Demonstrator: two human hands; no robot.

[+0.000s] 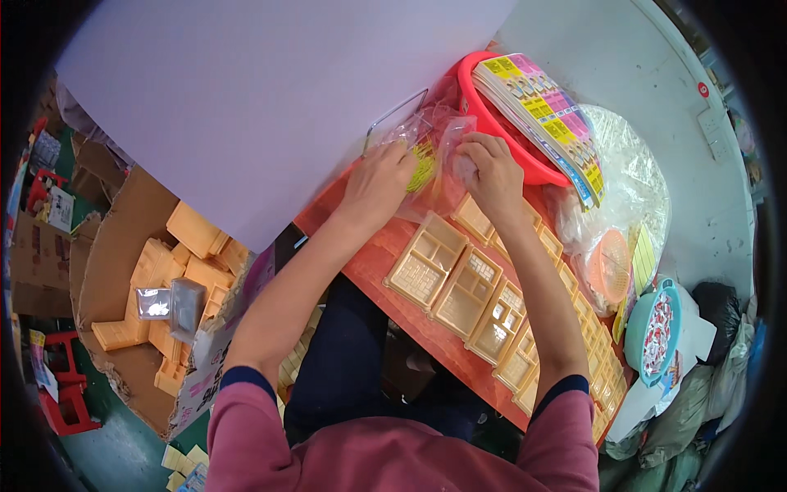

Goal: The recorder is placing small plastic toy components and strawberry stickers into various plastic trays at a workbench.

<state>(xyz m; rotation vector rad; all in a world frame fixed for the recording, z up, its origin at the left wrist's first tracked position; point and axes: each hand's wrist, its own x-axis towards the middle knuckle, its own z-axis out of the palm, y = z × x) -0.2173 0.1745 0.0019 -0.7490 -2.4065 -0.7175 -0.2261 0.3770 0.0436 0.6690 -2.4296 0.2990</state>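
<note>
A clear plastic bag (449, 168) lies open at the far edge of the red table, with a bundle of thin yellow-green strips (421, 168) inside. My left hand (377, 184) is closed at the bag's left side, its fingertips next to the strips. On the other side, my right hand (496, 174) pinches the bag's edge with curled fingers. Beige compartment trays (428, 256) stand in rows just below the bag, and my right forearm passes over some of them.
A red basin (469, 82) with a stack of printed sheets (545, 115) stands behind the bag. To the right are an orange basket (609, 266) and a teal basin (635, 336) of small wrapped pieces. A cardboard box (106, 303) of beige trays sits at left.
</note>
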